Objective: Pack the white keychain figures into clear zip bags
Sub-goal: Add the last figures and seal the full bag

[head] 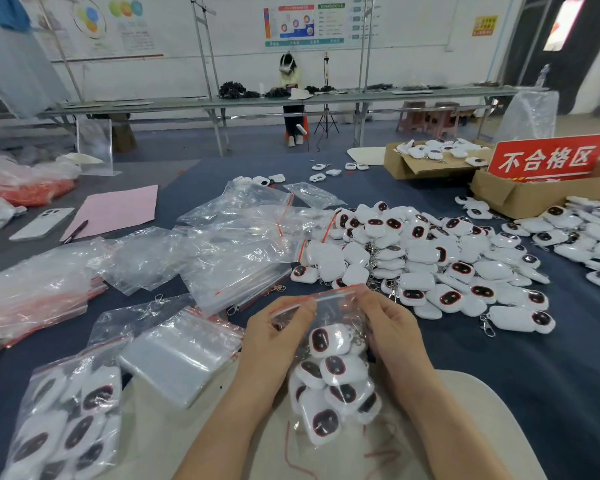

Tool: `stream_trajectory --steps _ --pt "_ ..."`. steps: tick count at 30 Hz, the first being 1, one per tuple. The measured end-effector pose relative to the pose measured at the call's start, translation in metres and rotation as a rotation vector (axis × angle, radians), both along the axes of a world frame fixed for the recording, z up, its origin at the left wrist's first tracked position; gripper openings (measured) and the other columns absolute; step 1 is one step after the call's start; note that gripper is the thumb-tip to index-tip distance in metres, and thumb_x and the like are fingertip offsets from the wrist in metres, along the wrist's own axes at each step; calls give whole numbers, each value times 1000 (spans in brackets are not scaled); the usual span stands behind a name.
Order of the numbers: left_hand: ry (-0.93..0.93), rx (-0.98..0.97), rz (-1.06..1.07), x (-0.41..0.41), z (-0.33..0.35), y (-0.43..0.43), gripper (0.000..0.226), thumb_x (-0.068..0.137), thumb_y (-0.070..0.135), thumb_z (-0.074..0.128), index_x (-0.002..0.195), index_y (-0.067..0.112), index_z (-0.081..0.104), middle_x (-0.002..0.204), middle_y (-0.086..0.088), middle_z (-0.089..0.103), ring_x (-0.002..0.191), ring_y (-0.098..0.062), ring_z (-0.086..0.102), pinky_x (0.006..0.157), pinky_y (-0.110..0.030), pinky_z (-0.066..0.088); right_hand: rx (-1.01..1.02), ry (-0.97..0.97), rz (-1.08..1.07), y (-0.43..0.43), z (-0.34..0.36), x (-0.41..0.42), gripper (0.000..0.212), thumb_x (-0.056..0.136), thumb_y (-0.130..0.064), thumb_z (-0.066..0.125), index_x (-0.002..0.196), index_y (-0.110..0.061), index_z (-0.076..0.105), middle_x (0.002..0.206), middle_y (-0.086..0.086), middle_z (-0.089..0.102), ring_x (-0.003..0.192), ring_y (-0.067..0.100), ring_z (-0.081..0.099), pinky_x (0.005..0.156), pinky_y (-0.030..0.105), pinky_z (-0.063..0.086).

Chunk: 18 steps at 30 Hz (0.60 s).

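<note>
Head view, both hands in front of me, low centre. Left hand (274, 337) pinches the left end of the red zip strip on a clear zip bag (336, 308), thumb on top and fingers curled behind. Right hand (392, 330) pinches the right end of the same strip, fingers curled round the bag's upper edge. The bag hangs upright between the two hands, above a pale rounded surface (471, 403) at the near edge. I can't tell whether the strip is sealed.

White keychain figures (333, 367) are inside the held bag, stacked in its lower part, dark red-rimmed faces showing, several facing me.

A big loose pile of figures (430, 258) lies on the dark blue table (568, 375), right of the hands, metal clips sticking out at the edges. A heap of empty bags (236, 237) lies left of the pile. A flat bundle of bags (177, 355) is just left of my left hand. A filled bag (70, 420) lies at lower left.

Far left: pink sheet (118, 209), pen (75, 232) on its edge, phone (42, 223) beside it. Far right: cardboard box (520, 195) with a red sign (548, 157), and a second box (413, 164) holding more figures. A seated person (290, 84) is at a long bench by the back wall.
</note>
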<state>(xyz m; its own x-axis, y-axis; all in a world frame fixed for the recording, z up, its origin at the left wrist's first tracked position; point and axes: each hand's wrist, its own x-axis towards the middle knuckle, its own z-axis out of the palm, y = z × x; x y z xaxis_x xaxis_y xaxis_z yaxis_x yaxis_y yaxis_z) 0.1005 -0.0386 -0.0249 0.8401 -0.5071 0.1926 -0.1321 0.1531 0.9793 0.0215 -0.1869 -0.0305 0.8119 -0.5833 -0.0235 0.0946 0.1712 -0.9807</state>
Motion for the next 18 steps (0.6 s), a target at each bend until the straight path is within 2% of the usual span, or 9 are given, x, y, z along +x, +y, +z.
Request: stream_trajectory --steps 2,4,9,12,13,15,17,18 --pt "6 -2 -6 0 0 1 12 93 37 70 101 32 78 99 5 79 92 -12 75 72 -16 55 23 -7 -9 -2 -1 0 30 96 -45 62 94 -19 77 91 18 73 76 23 65 79 43 53" --pt "-1 19 -12 -1 -1 1 12 94 37 69 102 33 77 99 5 79 91 -13 75 72 -17 56 23 -5 -34 -3 -4 2 25 96 -40 63 89 -20 77 86 11 74 75 20 65 78 42 53" --pt "-14 53 8 -1 -3 2 10 94 37 69 100 34 77 97 6 78 90 -13 75 71 -17 56 7 15 -73 -2 -5 3 22 95 -35 65 84 -19 77 82 8 76 70 17 69 67 31 54" --pt "68 0 40 -1 0 3 12 89 39 72 100 34 76 95 6 78 83 -13 75 66 -18 56 -14 -4 -86 -3 -7 3 20 97 -31 64 85 -20 77 82 6 76 69 14 70 61 24 54" --pt "25 5 86 1 2 3 11 89 37 72 99 34 75 94 9 77 82 -8 74 67 -16 55 -29 -11 -88 -2 -5 3 19 97 -30 63 86 -22 77 82 5 77 69 13 70 60 22 53" --pt "-225 177 142 9 12 -1 7 92 35 71 98 36 72 95 16 74 86 4 67 74 -9 51 -62 -26 -93 -1 -3 3 18 97 -28 63 87 -26 78 84 4 77 72 13 72 62 22 55" --pt "-491 437 47 13 26 -10 8 94 40 67 102 38 68 98 21 70 92 8 63 82 -9 49 -66 -40 -114 -1 -3 4 17 97 -25 64 88 -26 79 87 5 78 81 17 73 71 27 58" --pt "-574 533 -8 14 32 -15 11 95 41 65 104 37 69 100 21 69 93 7 63 87 -14 50 -45 -50 -122 -1 -3 4 17 97 -23 64 89 -24 79 90 6 78 88 22 73 78 33 59"
